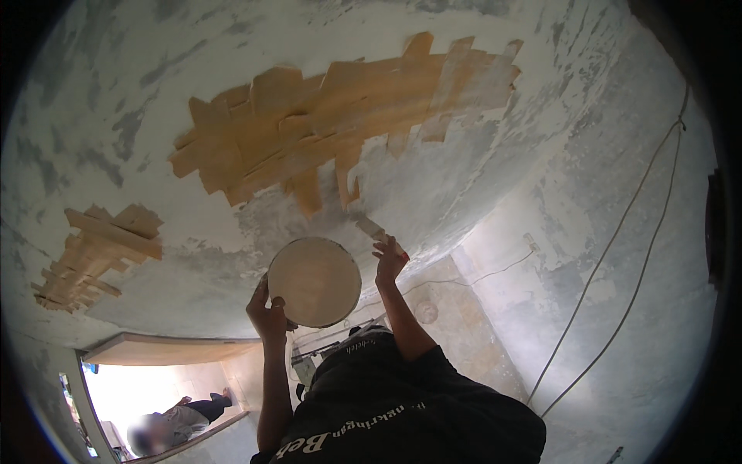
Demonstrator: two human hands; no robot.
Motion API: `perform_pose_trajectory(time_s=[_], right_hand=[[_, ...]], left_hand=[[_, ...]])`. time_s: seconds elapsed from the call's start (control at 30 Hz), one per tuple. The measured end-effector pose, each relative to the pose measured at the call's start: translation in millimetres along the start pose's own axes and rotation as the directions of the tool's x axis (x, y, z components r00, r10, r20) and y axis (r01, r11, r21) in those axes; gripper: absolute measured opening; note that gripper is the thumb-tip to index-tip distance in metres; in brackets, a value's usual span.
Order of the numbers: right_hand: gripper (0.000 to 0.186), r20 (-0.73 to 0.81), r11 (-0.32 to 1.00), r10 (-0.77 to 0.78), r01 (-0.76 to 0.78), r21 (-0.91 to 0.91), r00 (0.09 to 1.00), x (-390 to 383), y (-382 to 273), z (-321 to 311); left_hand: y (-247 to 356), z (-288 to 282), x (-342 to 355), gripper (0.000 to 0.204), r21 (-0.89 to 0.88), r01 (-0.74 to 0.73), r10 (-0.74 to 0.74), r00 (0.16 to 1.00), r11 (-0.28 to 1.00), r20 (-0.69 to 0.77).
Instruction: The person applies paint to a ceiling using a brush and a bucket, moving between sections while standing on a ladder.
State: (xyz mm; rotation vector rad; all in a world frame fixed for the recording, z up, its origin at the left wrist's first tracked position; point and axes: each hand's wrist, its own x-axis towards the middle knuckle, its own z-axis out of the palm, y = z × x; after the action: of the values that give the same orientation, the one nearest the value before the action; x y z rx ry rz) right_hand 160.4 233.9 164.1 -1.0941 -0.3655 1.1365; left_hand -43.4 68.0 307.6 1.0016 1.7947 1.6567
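One edge grip by the left hand [268, 315] probably risked tipping the round pan [315, 282] below the large tan patch [309, 116], while the right hand [391, 263] pinched the scraper [370, 226] near that patch's lower edge.

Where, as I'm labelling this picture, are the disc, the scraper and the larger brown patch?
Disc [315, 282]: head view, middle of its pale round face.
Scraper [371, 227]: head view, on its blade.
Larger brown patch [328, 114]: head view, near its middle.

Round disc [315, 282]: looked smooth, matt
Scraper blade [369, 225]: looked metallic, dull
Tan patch [309, 116]: was matt, ridged
Grey-white surface [255, 39]: looked rough
Shirt [433, 387]: was matt cloth
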Motion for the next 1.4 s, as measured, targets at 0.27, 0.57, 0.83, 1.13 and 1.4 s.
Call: perform_pose_trajectory(time_s=[0.27,0.57,0.83,1.13,1.4], right_hand=[[0.036,0.168,0.991,-0.128,0.12,0.057,0.977,-21.5,-109.1,72.6],[0.039,0.071,0.953,-0.216,0.194,0.231,0.974,-53.3,-181.2,75.7],[0.039,0.018,0.928,-0.299,0.287,0.237,0.954,-58.8,-177.0,53.2],[0.038,0.157,0.976,-0.206,0.19,0.109,0.966,-36.3,-62.3,81.5],[0.037,0.05,0.995,-0.091,0.089,0.045,0.995,-26.4,-6.4,41.1]], left_hand=[[-3.5,-2.3,0.1,0.06,0.034,0.02,-0.021,0.999,0.999,0.024],[6.4,-6.0,-2.1,0.065,0.031,0.087,-0.087,0.996,0.996,0.008],[-2.0,-10.8,1.1,0.066,0.067,0.01,-0.01,1.0,0.998,0.004],[-12.2,-10.8,1.2,0.066,0.066,-0.036,0.033,0.999,0.997,0.036],[-17.0,-15.5,-0.9,0.061,0.072,-0.016,0.016,1.0,0.997,-0.004]])
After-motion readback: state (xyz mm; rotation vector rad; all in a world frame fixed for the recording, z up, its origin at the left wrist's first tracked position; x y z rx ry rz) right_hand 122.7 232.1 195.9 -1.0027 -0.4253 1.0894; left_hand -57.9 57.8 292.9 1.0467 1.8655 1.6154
